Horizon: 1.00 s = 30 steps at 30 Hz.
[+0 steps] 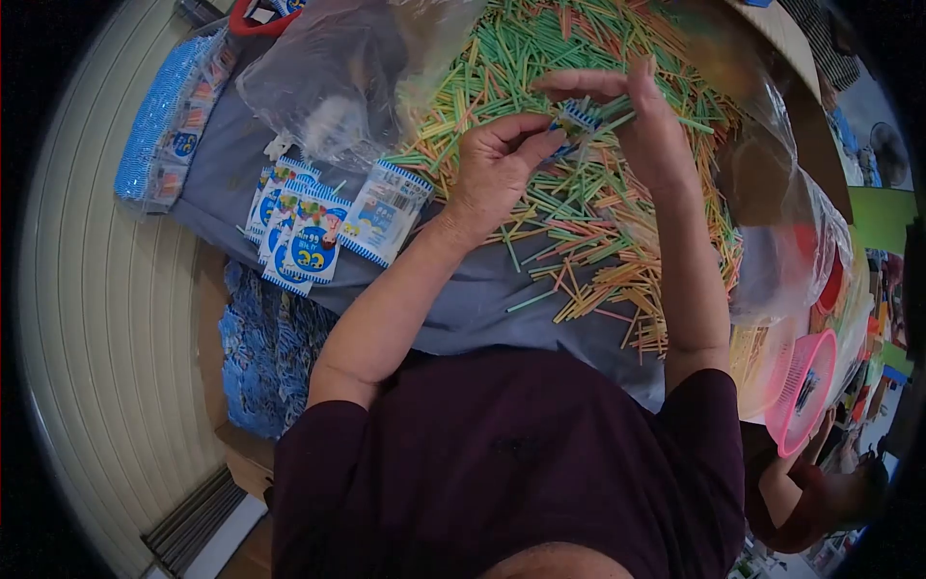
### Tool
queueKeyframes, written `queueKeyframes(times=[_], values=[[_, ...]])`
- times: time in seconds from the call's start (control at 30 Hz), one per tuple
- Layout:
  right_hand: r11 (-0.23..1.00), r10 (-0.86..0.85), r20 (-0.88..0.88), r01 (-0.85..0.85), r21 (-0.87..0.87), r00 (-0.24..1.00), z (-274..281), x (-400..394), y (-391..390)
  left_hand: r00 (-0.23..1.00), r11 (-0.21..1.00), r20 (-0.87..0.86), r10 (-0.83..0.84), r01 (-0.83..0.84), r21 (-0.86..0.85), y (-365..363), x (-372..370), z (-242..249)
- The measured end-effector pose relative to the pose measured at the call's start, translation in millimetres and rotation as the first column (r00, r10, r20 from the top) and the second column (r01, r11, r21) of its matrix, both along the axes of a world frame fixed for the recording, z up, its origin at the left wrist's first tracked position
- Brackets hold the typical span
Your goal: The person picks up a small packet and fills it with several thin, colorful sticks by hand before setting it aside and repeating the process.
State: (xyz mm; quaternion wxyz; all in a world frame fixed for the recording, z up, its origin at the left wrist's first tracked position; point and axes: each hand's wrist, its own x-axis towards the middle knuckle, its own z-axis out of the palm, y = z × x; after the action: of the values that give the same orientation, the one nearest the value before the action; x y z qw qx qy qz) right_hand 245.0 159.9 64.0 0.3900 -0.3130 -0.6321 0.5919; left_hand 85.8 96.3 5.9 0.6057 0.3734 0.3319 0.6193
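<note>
Pinched between the thumb and fingers of my left hand (497, 174) is a small blue-and-white packet (576, 120), held over a heap of thin coloured sticks (526, 58). My right hand (656, 135) is just to the right of the packet, its fingers stretched out and apart. A pale green stick (615, 124) spans the gap from the packet to the right palm. Green, orange, yellow and pink sticks lie loose under both hands. Beside my left forearm, several printed packets (313, 236) overlap on the grey cloth (463, 289), one with its back upward (388, 210).
Clear plastic sheeting (328, 87) lies at the heap's upper left. A bundle of blue packaging (169, 125) rests at the far left. Below the cloth, a box holds blue patterned wrappers (256, 357). At right are a pink basket (805, 391) and another person (810, 492).
</note>
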Motion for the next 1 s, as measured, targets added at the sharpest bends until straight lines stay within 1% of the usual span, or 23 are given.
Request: queueKeyframes(times=[0.03, 0.1, 0.23, 0.3, 0.33, 0.37, 0.43, 0.47, 0.5, 0.53, 0.57, 0.6, 0.63, 0.67, 0.7, 0.73, 0.8, 0.83, 0.87, 0.9, 0.93, 0.97, 1.0], values=[[1.000, 0.002, -0.001, -0.002, -0.001, 1.000, 4.4, -1.7, -3.7, 1.000, 1.000, -0.001, 0.002, -0.002, -0.001, -1.8, -1.5, 2.1], [0.940, -0.100, 0.353, -0.029, 0.340, 0.930, 11.0, -4.8, -9.7, 0.989, 0.997, -0.146, 0.030, -0.018, 0.081, -3.7, -3.4, 6.1], [0.947, -0.017, 0.441, -0.126, 0.294, 0.897, 14.1, -7.2, -5.4, 0.987, 0.990, -0.160, 0.026, -0.003, 0.141, -2.9, -4.0, 0.3], [0.968, 0.055, 0.179, -0.097, 0.232, 0.982, 8.0, -0.8, 5.9, 1.000, 0.996, -0.017, -0.007, 0.008, 0.088, -3.3, -6.3, -1.6], [0.991, -0.010, 0.100, -0.003, 0.131, 0.995, 10.0, 4.7, 7.9, 1.000, 0.996, -0.017, 0.000, 0.002, 0.089, -2.9, -9.7, -2.7], [0.991, -0.005, 0.100, -0.008, 0.132, 0.995, 12.4, 8.3, 9.1, 0.999, 0.993, 0.022, -0.027, 0.024, 0.119, -2.2, -13.8, -3.6], [0.970, -0.241, 0.029, 0.241, 0.017, 0.970, 21.5, 13.4, 10.4, 0.997, 0.987, 0.063, -0.050, 0.040, 0.155, -1.3, -18.7, -5.0], [0.894, -0.445, 0.116, 0.434, 0.106, 0.888, -0.2, 28.1, 29.7, 0.999, 0.990, 0.043, -0.031, 0.025, 0.138, -0.8, -20.5, -5.9], [0.897, -0.439, 0.118, 0.427, 0.111, 0.891, -1.0, 26.0, 26.8, 1.000, 0.993, 0.023, -0.010, 0.007, 0.122, 0.1, -22.2, -6.1], [0.835, -0.501, 0.128, 0.439, 0.332, 0.856, -0.6, 24.4, 18.1, 1.000, 0.992, 0.026, -0.001, -0.002, 0.124, 0.9, -23.6, -5.8], [0.732, -0.563, 0.121, 0.425, 0.533, 0.817, -0.7, 23.1, 6.8, 1.000, 0.990, 0.003, 0.018, -0.019, 0.140, 0.4, -24.0, -6.3], [0.747, -0.503, 0.070, 0.392, 0.537, 0.861, 1.2, 12.0, -8.1, 0.999, 0.988, -0.020, 0.033, -0.029, 0.153, -1.4, -23.5, -7.6], [0.870, -0.338, 0.050, 0.291, 0.397, 0.940, 0.8, 5.9, -17.5, 0.999, 0.989, -0.020, 0.027, -0.024, 0.145, -4.4, -22.4, -5.3], [0.953, -0.171, -0.001, 0.166, 0.255, 0.985, 0.0, 1.2, -26.3, 0.994, 0.986, -0.089, 0.064, -0.050, 0.159, -7.4, -20.7, -1.0], [0.993, -0.101, -0.066, 0.105, 0.062, 0.993, -0.8, -6.0, -36.7, 0.982, 0.981, -0.156, 0.102, -0.074, 0.177, -9.0, -19.0, 1.4], [0.992, -0.108, -0.065, 0.112, 0.060, 0.992, -2.3, -9.2, -41.4, 0.987, 0.967, -0.116, 0.112, -0.082, 0.240, -9.8, -18.5, 0.8], [0.887, -0.093, 0.165, 0.007, 0.462, 0.982, -7.4, -16.9, -50.2, 0.980, 0.956, -0.127, 0.154, -0.115, 0.271, -11.8, -21.5, -1.2], [0.880, -0.179, 0.125, 0.102, 0.464, 0.976, -4.4, -23.8, -58.5, 0.970, 0.941, -0.138, 0.198, -0.149, 0.304, -13.8, -25.1, -3.1], [0.886, -0.179, 0.123, 0.106, 0.452, 0.976, -7.8, -21.9, -57.7, 0.959, 0.935, -0.208, 0.195, -0.118, 0.333, -16.3, -31.5, -6.9], [0.884, -0.211, 0.083, 0.154, 0.440, 0.974, -12.1, -16.9, -53.3, 0.959, 0.941, -0.213, 0.186, -0.112, 0.321, -24.6, -33.6, -1.9], [0.880, -0.244, 0.044, 0.202, 0.430, 0.969, -13.5, -14.1, -52.6, 0.991, 0.970, -0.128, 0.046, -0.014, 0.241, -34.1, -33.6, 9.8], [0.920, -0.272, -0.023, 0.267, 0.288, 0.962, -10.4, -15.5, -55.7, 0.996, 0.981, -0.028, -0.088, 0.092, 0.169, -40.4, -32.4, 15.3], [0.921, -0.275, -0.020, 0.269, 0.280, 0.961, -5.9, -17.5, -60.8, 0.981, 0.976, -0.186, -0.057, 0.095, 0.197, -39.2, -31.1, 4.0]])
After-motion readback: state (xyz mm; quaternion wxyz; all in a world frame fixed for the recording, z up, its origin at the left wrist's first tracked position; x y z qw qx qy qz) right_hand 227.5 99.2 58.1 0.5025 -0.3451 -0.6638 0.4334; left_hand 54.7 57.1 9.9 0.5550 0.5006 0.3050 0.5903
